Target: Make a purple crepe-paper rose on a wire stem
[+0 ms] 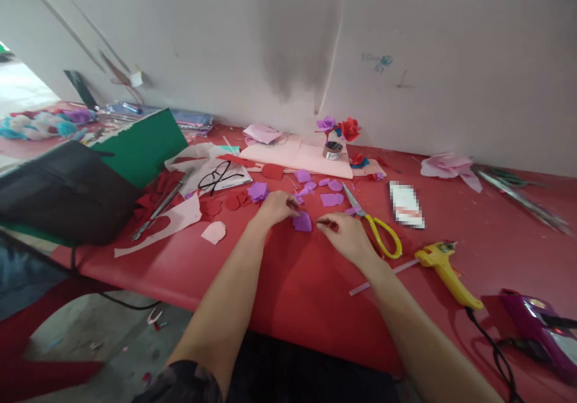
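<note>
Just in front of me on the red table is a purple paper petal (pixel 302 221). My left hand (pixel 278 208) is closed, with its fingertips at the petal's upper left edge. Across from it, my right hand (pixel 345 232) has thumb and forefinger drawn together, apart from the petal; whatever they pinch is too small to make out. A stack of purple petals (pixel 258 191) lies beside my left hand, and loose purple pieces (pixel 332 199) are scattered behind both hands. Scissors with yellow handles (pixel 383 236) rest beyond my right hand.
A yellow glue gun (pixel 446 271) with a glue stick lies right, near a purple device (pixel 541 331). Behind stand paper flowers (pixel 350 129) in a brown holder (pixel 332 151). Eyeglasses (pixel 220 178), red petals (pixel 232 200), pink paper (pixel 175 220) and a black bag (pixel 67 193) are left.
</note>
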`<state>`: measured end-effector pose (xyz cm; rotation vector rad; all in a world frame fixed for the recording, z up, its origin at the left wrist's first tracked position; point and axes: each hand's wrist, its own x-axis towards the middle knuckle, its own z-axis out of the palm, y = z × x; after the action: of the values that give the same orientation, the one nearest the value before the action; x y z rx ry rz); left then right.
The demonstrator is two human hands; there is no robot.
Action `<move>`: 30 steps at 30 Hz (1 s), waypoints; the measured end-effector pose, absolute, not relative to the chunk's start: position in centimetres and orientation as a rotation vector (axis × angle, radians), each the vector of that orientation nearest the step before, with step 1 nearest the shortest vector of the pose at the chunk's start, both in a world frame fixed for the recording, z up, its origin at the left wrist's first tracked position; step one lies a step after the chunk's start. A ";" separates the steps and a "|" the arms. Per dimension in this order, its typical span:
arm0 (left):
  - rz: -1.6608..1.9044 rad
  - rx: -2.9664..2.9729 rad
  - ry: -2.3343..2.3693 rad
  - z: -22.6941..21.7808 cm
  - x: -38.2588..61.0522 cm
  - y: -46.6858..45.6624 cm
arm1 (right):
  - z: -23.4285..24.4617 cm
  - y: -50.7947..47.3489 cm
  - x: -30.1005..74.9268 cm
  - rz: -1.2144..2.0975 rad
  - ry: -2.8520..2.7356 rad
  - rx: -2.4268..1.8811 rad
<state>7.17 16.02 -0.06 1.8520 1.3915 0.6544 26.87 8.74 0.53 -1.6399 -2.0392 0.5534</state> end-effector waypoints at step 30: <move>0.738 1.750 1.403 -1.4 10.5 15.0 | -1.2 9.9 26.5 0.562 -1.711 -1.661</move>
<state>10.54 15.02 -1.41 1.7498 1.4026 0.7378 26.46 9.86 -1.23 -1.6613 -1.7112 0.5616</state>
